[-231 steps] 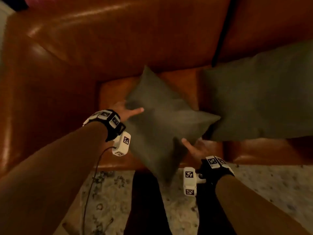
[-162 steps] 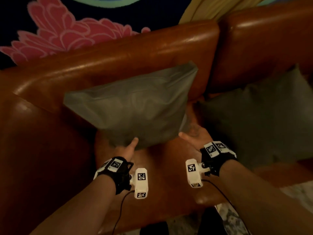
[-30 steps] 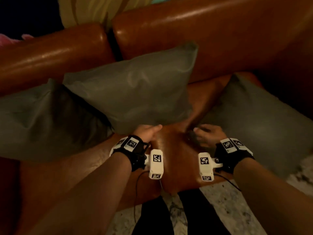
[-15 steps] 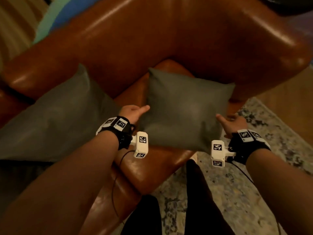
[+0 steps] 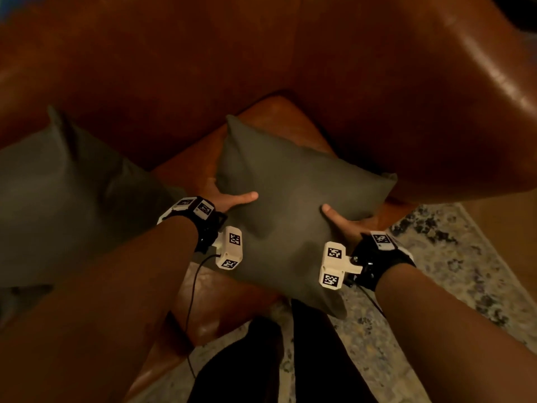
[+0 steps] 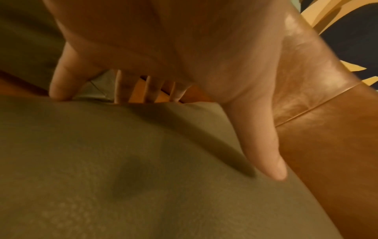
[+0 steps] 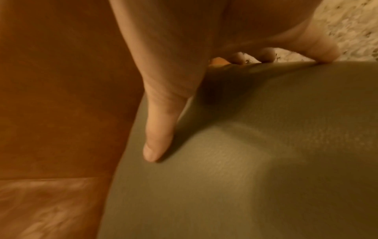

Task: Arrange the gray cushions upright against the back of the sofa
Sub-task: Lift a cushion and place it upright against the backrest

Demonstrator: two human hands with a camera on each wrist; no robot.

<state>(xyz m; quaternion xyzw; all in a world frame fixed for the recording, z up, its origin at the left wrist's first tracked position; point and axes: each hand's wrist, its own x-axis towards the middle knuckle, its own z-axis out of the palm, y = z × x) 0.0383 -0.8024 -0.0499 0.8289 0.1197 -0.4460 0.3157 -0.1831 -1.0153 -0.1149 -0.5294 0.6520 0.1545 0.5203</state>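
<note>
A gray cushion (image 5: 293, 205) hangs over the right end of the brown leather sofa seat (image 5: 279, 117), held between both hands. My left hand (image 5: 229, 199) grips its left edge, thumb on top and fingers underneath. My right hand (image 5: 340, 219) grips the right edge the same way. In the left wrist view the thumb (image 6: 266, 155) lies on the gray cushion (image 6: 126, 169). The right wrist view shows the thumb (image 7: 157, 134) pressed on the gray cushion (image 7: 255, 161). A second gray cushion (image 5: 55, 196) leans against the sofa back (image 5: 174, 68) at the left.
The sofa's right armrest (image 5: 436, 91) curves around close behind the held cushion. A patterned rug (image 5: 436, 286) covers the floor in front of the sofa. My dark-clothed legs (image 5: 276, 359) stand against the seat's front edge.
Both hands have closed in on the third cushion's edges and lifted it off the seat toward me. The view has tipped further down over the sofa's right end.
</note>
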